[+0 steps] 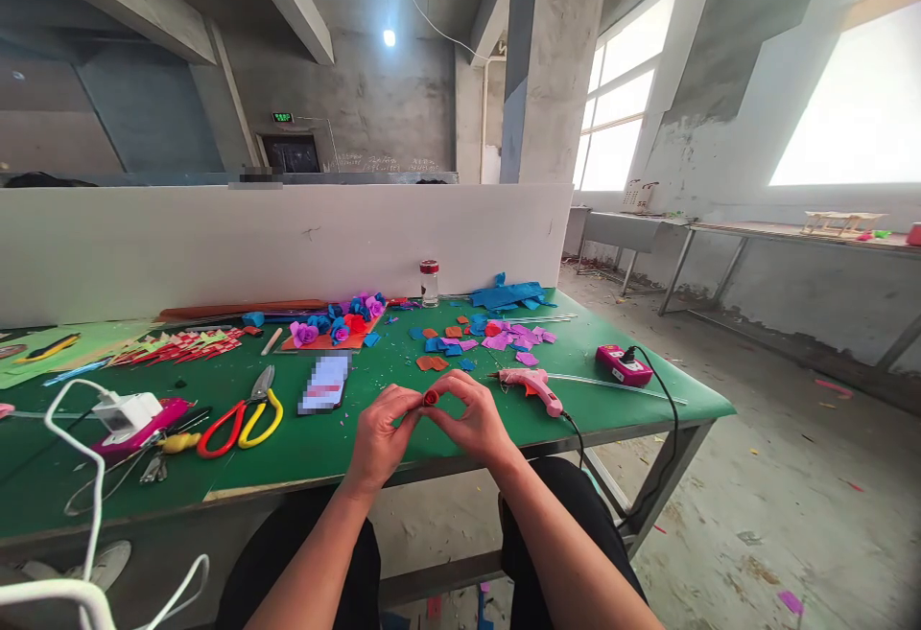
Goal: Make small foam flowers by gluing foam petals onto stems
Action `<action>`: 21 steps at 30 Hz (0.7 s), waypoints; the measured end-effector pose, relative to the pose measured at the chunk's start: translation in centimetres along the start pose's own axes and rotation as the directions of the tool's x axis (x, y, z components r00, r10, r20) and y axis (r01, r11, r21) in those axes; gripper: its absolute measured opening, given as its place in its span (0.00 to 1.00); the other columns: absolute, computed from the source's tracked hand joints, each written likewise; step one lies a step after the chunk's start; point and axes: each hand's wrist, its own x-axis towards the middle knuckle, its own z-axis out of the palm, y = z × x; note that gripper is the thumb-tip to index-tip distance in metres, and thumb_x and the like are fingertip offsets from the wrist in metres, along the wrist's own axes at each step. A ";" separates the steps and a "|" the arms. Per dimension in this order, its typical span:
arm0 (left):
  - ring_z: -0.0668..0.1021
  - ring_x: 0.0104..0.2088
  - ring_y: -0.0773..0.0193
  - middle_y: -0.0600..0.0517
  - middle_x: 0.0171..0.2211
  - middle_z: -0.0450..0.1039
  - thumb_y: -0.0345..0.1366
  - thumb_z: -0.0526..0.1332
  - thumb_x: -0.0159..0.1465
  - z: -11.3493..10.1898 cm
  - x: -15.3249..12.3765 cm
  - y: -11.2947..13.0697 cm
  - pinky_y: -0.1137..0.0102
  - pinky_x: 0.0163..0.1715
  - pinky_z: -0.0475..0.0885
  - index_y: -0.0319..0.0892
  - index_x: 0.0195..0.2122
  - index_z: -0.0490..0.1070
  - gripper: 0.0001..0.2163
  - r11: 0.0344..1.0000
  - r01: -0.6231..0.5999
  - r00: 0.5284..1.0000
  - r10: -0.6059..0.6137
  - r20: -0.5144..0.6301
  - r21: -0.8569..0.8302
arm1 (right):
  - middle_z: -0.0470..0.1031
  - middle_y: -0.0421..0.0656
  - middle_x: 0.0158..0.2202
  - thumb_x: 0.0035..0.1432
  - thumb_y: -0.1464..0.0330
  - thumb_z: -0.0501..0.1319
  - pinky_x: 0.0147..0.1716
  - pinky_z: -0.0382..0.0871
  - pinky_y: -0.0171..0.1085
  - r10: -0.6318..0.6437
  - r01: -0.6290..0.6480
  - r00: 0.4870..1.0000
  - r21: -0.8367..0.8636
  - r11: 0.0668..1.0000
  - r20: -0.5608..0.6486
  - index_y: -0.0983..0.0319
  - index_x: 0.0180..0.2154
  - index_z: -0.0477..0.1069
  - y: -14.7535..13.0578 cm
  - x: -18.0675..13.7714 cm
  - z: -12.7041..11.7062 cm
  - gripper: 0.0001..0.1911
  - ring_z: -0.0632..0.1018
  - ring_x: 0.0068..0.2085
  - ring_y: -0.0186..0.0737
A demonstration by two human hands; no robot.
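Observation:
A small rolled red paper flower [430,398] is pinched between both hands above the front edge of the green table. My left hand [381,433] grips its left side with closed fingers. From the other side, the thumb and forefinger of my right hand [471,419] close on the same roll. Just right of my right hand lies a pink hot glue gun [531,386]. Cut petals of purple paper [514,338], blue paper [444,346] and orange paper [432,362] are scattered beyond the hands. Finished paper flowers [345,318] lie in a cluster further left.
Red-and-yellow scissors [245,417], a phone [323,383] and a white charger [128,411] on a pink power strip lie left. A glass jar [430,283] stands by the white partition [288,242]. At right, a pink socket box [623,365] trails a black cord over the table's edge.

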 end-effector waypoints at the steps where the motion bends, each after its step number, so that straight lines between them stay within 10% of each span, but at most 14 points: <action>1: 0.74 0.32 0.64 0.51 0.30 0.77 0.35 0.59 0.64 0.0 0.0 0.0 0.69 0.36 0.70 0.45 0.35 0.77 0.07 1.000 -0.002 1.000 0.002 0.002 0.000 | 0.74 0.42 0.31 0.57 0.64 0.63 0.37 0.69 0.38 -0.003 0.003 1.000 -0.003 1.000 0.001 0.59 0.31 0.72 0.0 0.0 0.0 0.05 0.74 0.35 0.39; 10: 0.74 0.31 0.64 0.50 0.29 0.78 0.37 0.59 0.64 0.2 0.1 0.0 0.69 0.35 0.70 0.44 0.33 0.77 0.08 0.999 0.043 0.999 -0.043 -0.002 -0.028 | 0.74 0.42 0.31 0.58 0.66 0.63 0.38 0.69 0.37 -0.013 0.013 1.000 -0.025 1.000 -0.006 0.59 0.31 0.73 0.4 0.0 0.1 0.05 0.75 0.35 0.39; 21: 0.77 0.25 0.64 0.53 0.25 0.78 0.40 0.67 0.55 0.9 0.2 0.3 0.71 0.29 0.72 0.45 0.30 0.79 0.06 0.841 0.447 0.885 -0.465 0.016 -0.303 | 0.75 0.42 0.32 0.53 0.62 0.67 0.41 0.69 0.38 0.042 -0.036 0.995 0.066 0.997 -0.090 0.58 0.37 0.76 1.1 0.3 -0.3 0.10 0.75 0.36 0.41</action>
